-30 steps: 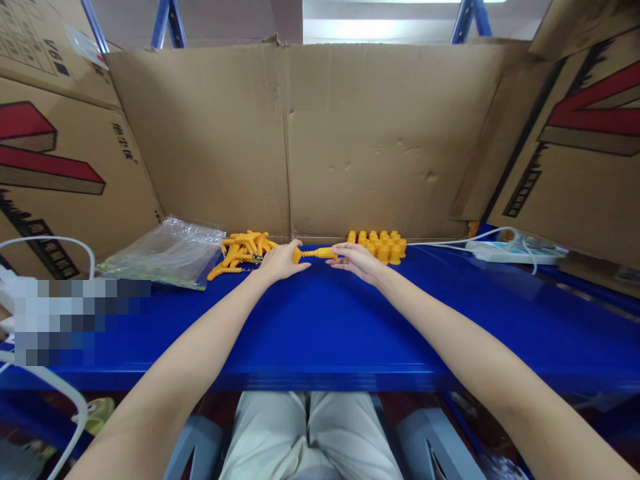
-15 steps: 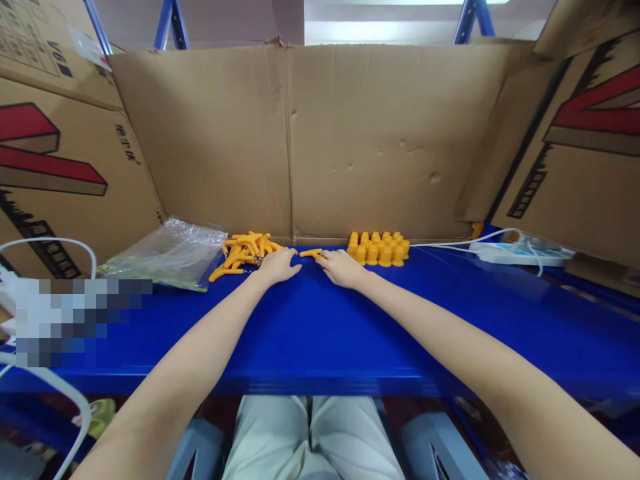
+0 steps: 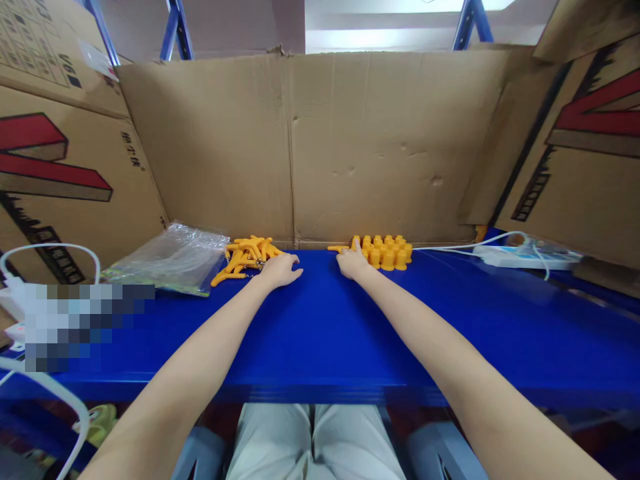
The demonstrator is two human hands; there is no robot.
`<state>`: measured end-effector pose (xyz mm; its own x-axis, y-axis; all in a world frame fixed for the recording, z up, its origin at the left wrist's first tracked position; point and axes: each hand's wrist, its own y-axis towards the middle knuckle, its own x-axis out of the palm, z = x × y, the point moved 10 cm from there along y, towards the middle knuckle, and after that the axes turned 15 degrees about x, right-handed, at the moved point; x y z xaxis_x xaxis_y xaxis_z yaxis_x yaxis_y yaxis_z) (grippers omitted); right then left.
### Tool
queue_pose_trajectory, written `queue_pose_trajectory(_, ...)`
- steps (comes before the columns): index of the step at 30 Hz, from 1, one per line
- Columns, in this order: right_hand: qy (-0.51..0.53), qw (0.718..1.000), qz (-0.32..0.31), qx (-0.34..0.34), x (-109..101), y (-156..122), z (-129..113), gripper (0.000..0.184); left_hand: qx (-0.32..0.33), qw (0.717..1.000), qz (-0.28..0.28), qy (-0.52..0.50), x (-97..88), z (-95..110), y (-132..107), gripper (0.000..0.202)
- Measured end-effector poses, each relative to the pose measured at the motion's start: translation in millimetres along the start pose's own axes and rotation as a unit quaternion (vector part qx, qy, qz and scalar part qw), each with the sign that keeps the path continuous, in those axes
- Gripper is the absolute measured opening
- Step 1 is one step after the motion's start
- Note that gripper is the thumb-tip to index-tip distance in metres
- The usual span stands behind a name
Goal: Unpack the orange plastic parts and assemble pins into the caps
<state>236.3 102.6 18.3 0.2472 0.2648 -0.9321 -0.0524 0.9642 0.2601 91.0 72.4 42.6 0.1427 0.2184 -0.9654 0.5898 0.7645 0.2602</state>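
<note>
My right hand (image 3: 353,263) is closed on a slim orange stick-like piece (image 3: 336,249), whose end pokes out to the left of the fingers. It is right beside the left end of a block of short orange knobs with flared bases (image 3: 387,255), set upright in rows. My left hand (image 3: 281,271) rests at the right edge of a loose pile of orange branching pieces (image 3: 250,250), some with small metal chains. Its thumb and fingers are apart and nothing shows between them; the far fingertips are partly hidden.
A clear plastic bag (image 3: 175,257) lies left of the pile on the blue table (image 3: 320,333). Cardboard (image 3: 380,147) walls off the back and sides. On the right lies a white power strip (image 3: 525,257) with cables. A white cable (image 3: 60,393) loops at the left, near a blurred patch.
My right hand has moved right with the orange stick-like piece, from between the hands to the rows of knobs. My left hand has stayed nearly in place by the pile.
</note>
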Motion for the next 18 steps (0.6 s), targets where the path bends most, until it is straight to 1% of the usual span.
queue_pose_trajectory(2,0.007,1.000,-0.008,0.027,4,2,13,0.046,-0.001,1.000,-0.003,-0.001,0.2,0,0,0.036)
queue_pose_trajectory(5,0.023,0.999,-0.009,0.041,7,2,22,0.048,0.000,1.000,-0.008,-0.003,1.1,0,0,0.036)
queue_pose_trajectory(12,0.033,0.996,-0.011,0.077,13,6,27,0.047,0.010,1.000,-0.005,-0.009,2.9,-1,1,0.035)
queue_pose_trajectory(15,0.047,0.995,0.000,0.090,11,5,30,0.047,0.012,1.000,0.000,-0.012,2.5,-1,1,0.034)
queue_pose_trajectory(18,0.050,0.995,0.016,0.089,9,1,31,0.047,0.012,1.000,-0.001,-0.017,2.5,0,1,0.033)
